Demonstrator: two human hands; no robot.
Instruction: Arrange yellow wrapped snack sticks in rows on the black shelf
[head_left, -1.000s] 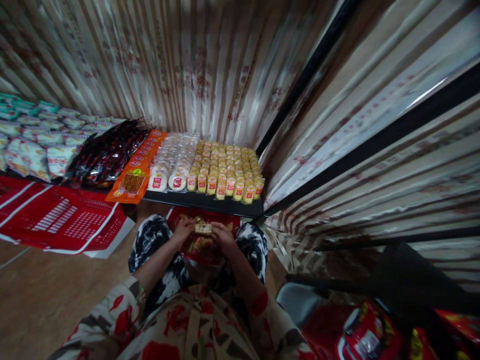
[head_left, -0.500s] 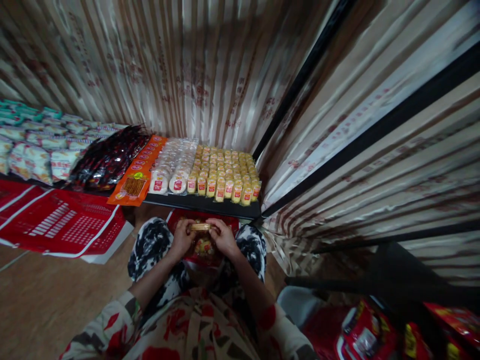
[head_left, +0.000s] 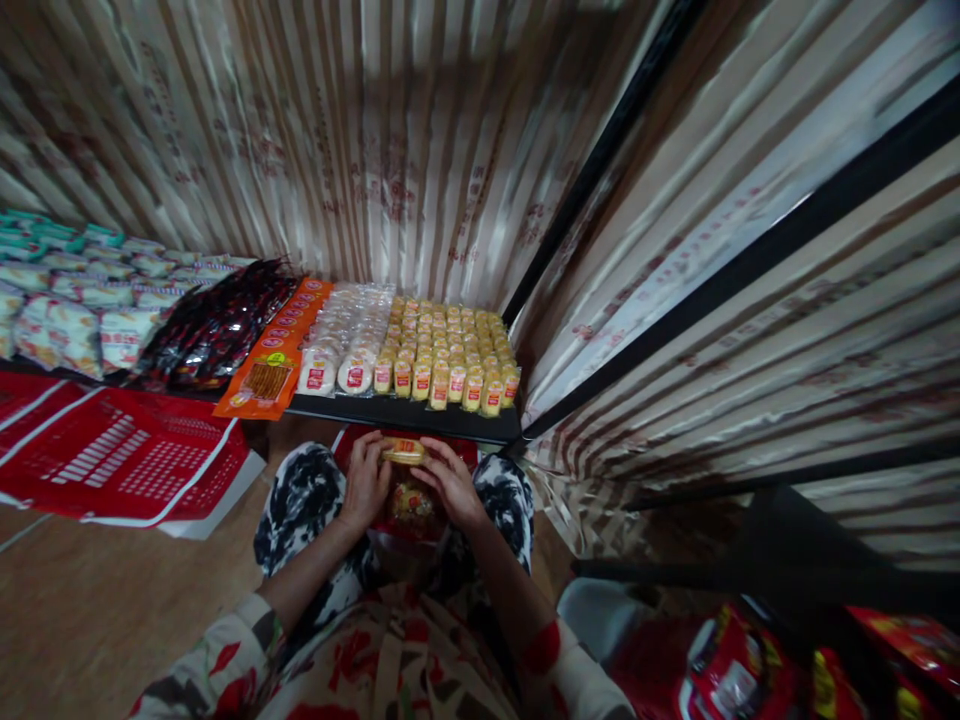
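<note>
Between my two hands is a small yellow snack packet [head_left: 406, 451] with red print on its face. My left hand [head_left: 367, 480] pinches its left end, and my right hand [head_left: 452, 482] grips the right end. Below it, between my knees, a red bag [head_left: 394, 528] holds more packets [head_left: 411, 502], too dim to make out singly. Just beyond my hands, rows of similar yellow packets [head_left: 457, 360] stand on a black shelf [head_left: 405, 412]. Round white packaged crackers [head_left: 355, 371] sit to their left.
An orange snack bag [head_left: 270, 360], a heap of dark shiny packets [head_left: 217, 320] and white bags [head_left: 127, 335] line the shelf leftward. A red banner [head_left: 127, 455] hangs under it. Black bars [head_left: 660, 300] and curtain cross the right side; red packages [head_left: 735, 670] lie lower right.
The yellow packet has turned in my hands, from its narrow edge to its printed face. My right fingers are a little more extended. The shelf goods stay put.
</note>
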